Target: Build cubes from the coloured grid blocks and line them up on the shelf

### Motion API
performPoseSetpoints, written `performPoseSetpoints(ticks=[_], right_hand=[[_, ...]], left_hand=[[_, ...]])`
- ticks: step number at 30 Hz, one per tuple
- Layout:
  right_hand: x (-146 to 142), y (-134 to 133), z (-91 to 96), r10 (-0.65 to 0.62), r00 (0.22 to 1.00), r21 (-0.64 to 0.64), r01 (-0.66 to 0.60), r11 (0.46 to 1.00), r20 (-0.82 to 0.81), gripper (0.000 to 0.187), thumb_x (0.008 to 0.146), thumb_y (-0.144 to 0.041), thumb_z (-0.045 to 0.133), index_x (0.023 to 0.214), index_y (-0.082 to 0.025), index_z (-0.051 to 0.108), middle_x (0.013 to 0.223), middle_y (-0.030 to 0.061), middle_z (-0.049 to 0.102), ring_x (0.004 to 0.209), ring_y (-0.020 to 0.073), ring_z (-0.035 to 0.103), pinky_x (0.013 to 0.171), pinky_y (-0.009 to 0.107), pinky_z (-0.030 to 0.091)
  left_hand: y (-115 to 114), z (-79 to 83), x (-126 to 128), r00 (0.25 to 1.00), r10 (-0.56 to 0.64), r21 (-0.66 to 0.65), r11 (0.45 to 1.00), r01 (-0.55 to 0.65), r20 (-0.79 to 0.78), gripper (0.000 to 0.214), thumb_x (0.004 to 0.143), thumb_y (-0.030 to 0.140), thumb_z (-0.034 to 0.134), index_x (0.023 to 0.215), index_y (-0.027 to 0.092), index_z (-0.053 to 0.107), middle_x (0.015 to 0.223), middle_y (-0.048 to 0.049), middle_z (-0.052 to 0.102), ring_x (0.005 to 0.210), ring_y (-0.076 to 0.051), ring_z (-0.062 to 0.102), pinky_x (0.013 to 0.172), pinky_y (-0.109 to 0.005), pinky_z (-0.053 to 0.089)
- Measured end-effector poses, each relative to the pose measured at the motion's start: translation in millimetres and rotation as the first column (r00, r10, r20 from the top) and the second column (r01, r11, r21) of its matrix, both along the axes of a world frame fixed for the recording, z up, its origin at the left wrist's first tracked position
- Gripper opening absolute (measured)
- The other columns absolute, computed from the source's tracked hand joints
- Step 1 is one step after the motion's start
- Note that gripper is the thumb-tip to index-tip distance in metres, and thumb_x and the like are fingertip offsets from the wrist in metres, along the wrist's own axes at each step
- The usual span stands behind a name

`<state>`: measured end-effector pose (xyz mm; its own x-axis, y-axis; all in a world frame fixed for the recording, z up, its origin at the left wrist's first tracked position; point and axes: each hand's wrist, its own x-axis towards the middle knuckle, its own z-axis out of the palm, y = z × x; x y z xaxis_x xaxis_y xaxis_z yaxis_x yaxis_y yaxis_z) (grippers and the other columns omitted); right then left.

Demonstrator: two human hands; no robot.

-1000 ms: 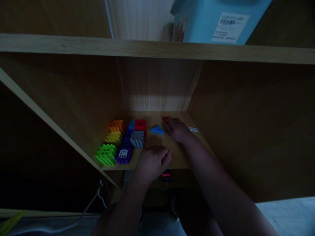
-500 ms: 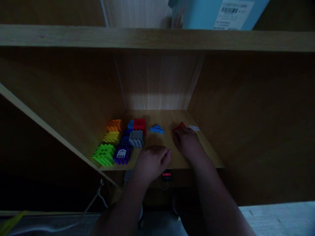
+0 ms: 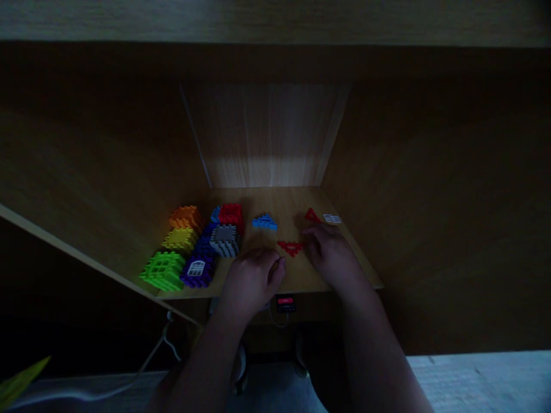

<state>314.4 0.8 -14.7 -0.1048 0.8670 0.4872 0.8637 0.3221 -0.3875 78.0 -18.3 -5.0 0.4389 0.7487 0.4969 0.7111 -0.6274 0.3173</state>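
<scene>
My left hand [image 3: 252, 281] is a closed fist over the front of the wooden shelf, beside the stacks of blocks; whatever its curled fingers hold, if anything, is hidden. Farther right, the fingers of my right hand [image 3: 333, 252] are pinched at the right end of a red triangular toy panel [image 3: 291, 248]. Behind those fingers lies another red triangular piece [image 3: 312, 215], partly covered. A white grid-like piece [image 3: 332, 218] is to its right. Between the stacks and the red pieces rests a small pile of blue triangular panels [image 3: 264, 222].
At the left stand stacks of notched panels: orange [image 3: 186, 216], yellow [image 3: 179, 239], green [image 3: 163, 271], purple with a white window [image 3: 198, 271], grey [image 3: 225, 239] and red [image 3: 231, 215]. Shelf walls rise on both sides. A white cable [image 3: 146, 370] hangs at lower left.
My right hand has come toward the front, and a red triangular panel now shows at its fingertips, left of the other red piece. The view has tipped down; the blue box above has left it.
</scene>
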Motion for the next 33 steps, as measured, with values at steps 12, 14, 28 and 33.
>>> performPoseSetpoints(ticks=[12, 14, 28, 33], right_hand=[[-3.6, 6.5, -15.1, -0.149, 0.984, -0.005, 0.150, 0.989, 0.102, 0.051, 0.101, -0.018, 0.053, 0.152, -0.015, 0.060, 0.147, 0.0222, 0.067, 0.137, 0.0397, 0.060, 0.119, 0.060, 0.046], [-4.6, 6.6, -11.1, -0.140, 0.985, -0.023, 0.143, 0.989, 0.101, 0.045, 0.101, -0.017, 0.053, 0.144, -0.015, 0.067, 0.139, 0.0211, 0.070, 0.130, 0.0386, 0.063, 0.115, 0.057, 0.049], [-7.0, 3.5, -2.6, 0.006, 1.000, -0.054, -0.006, 0.999, 0.002, 0.004, 0.100, -0.025, 0.073, 0.096, -0.023, 0.075, 0.103, 0.0104, 0.075, 0.101, 0.0313, 0.069, 0.093, 0.047, 0.055], [-6.9, 5.1, -1.7, -0.035, 0.997, -0.076, 0.041, 0.996, 0.069, 0.009, 0.102, -0.024, 0.069, 0.094, -0.023, 0.073, 0.100, 0.0109, 0.077, 0.098, 0.0321, 0.069, 0.091, 0.046, 0.054]], left_hand=[[-1.7, 3.6, -1.4, 0.963, -0.201, -0.099, 0.978, 0.186, -0.179, 0.060, 0.105, 0.047, 0.068, 0.161, 0.035, 0.053, 0.158, -0.0063, 0.064, 0.141, -0.032, 0.060, 0.118, -0.055, 0.048], [-2.2, 3.5, -1.1, 0.965, -0.189, -0.093, 0.980, 0.175, -0.180, 0.059, 0.104, 0.048, 0.069, 0.160, 0.035, 0.054, 0.157, -0.0073, 0.064, 0.141, -0.032, 0.059, 0.119, -0.055, 0.047], [1.1, 1.3, 2.0, 0.990, -0.104, -0.084, 0.992, 0.096, -0.092, 0.045, 0.103, 0.045, 0.070, 0.142, 0.025, 0.064, 0.143, -0.0110, 0.071, 0.134, -0.034, 0.066, 0.117, -0.057, 0.052], [2.6, 2.3, 2.5, 0.993, -0.104, -0.091, 0.991, 0.099, -0.058, 0.028, 0.105, 0.037, 0.067, 0.130, 0.025, 0.069, 0.137, -0.0101, 0.074, 0.129, -0.031, 0.069, 0.114, -0.053, 0.055]])
